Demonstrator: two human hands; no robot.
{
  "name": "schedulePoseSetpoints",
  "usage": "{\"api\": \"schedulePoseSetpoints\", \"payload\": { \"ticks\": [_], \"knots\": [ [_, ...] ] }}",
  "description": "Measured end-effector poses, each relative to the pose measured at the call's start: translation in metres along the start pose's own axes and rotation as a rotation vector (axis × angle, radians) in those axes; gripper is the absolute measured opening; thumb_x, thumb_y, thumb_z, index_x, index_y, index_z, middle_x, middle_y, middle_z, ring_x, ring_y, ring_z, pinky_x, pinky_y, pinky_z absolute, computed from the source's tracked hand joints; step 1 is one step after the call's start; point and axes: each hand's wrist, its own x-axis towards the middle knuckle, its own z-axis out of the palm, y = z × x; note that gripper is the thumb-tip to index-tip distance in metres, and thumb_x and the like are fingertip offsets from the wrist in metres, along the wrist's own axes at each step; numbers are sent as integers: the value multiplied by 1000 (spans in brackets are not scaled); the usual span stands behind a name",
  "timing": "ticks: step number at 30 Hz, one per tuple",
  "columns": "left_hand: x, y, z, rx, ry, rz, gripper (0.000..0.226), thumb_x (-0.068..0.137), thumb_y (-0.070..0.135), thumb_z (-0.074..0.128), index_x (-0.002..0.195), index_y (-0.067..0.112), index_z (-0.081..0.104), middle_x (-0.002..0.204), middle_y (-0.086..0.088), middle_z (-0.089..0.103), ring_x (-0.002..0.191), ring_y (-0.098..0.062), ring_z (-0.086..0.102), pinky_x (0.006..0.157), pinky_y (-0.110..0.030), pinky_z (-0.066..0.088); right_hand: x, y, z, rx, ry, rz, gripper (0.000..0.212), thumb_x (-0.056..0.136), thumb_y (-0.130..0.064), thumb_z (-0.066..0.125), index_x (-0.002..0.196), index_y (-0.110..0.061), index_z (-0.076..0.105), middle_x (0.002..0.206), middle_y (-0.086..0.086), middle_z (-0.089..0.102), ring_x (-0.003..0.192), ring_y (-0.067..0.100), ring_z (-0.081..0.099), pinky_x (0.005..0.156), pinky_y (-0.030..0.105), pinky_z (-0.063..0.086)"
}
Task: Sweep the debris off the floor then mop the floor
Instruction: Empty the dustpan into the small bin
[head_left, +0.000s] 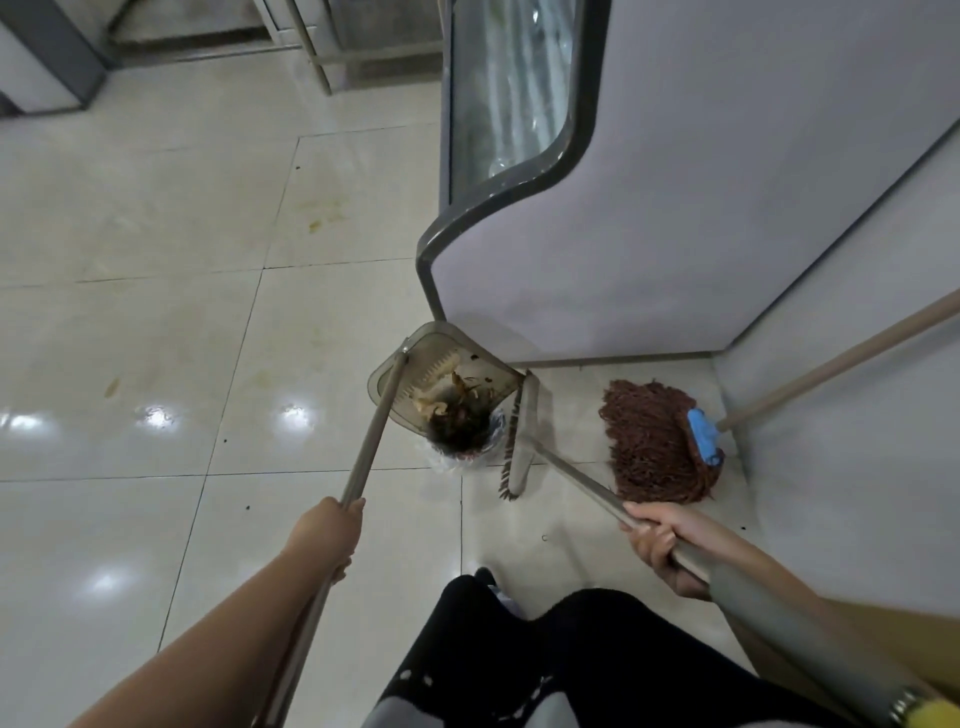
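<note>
1. My left hand (326, 530) has its fingers (354, 506) curled tight round the long grey pole (374, 431) of the dustpan (441, 376); the pan hangs at the far end of that pole, well ahead of the hand.
2. The dustpan is tipped mouth-down over a small bin lined with a clear bag (465, 449), and the debris (452, 410), brown leafy scraps and pale bits, lies at the pan's lower lip, right at the bin's opening.
3. My right hand (657, 540) grips the broom handle (571, 475), fingers wrapped over it from above. The broom head (517, 441) stands on the floor just right of the bin, its bristles turned toward the bag, near touching it.
4. The mop (652, 447), brown strands with a blue clamp, rests on the floor in the corner to the right of the broom, its pale handle (841, 364) leaning up and out toward the right edge of view.
5. A glass-fronted cabinet (649, 208) stands directly behind the bin and hems the corner in; a pale wall panel (852, 467) closes the right side.
6. The tiled floor (156, 338) to the left is glossy, with yellowish stains and a few dark specks showing.
7. My dark-trousered legs (519, 654) show at the bottom, between the two arms.
</note>
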Motion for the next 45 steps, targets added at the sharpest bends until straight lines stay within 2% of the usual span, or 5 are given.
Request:
{"api": "schedulePoseSetpoints", "payload": {
  "ticks": [9,15,23,28,45],
  "knots": [
    [3,7,4,20,2,-31,39,99,30,35,70,4,40,57,-9,47,32,-17,41,32,-17,31,5,-12,-2,-82,37,12,35,96,-28,45,70,-4,44,40,6,42,21,10,39,21,12,29],
    [-5,-12,8,37,17,-34,36,98,34,35,81,3,42,63,-10,48,39,-19,44,34,-19,33,4,-1,-4,-59,41,15,33,97,-27,44,74,-4,44,39,5,41,20,8,38,20,14,28],
    [-19,-49,12,83,57,-48,34,96,40,36,79,11,41,69,-10,54,46,-21,51,35,-19,38,5,6,0,-56,41,27,35,98,-29,42,74,-4,44,37,4,39,19,7,36,19,14,27],
    [-10,-32,23,55,19,-47,33,98,35,34,96,4,44,74,-10,49,53,-23,52,40,-24,41,8,11,16,-101,73,1,34,98,-26,44,73,-4,43,37,4,40,19,6,36,20,14,29],
    [-23,-78,23,150,50,-79,37,98,38,34,93,3,46,70,-12,50,52,-26,51,37,-25,40,10,7,19,-93,72,1,35,98,-28,44,73,-4,44,37,4,41,19,5,37,20,13,29]
  ]
}}
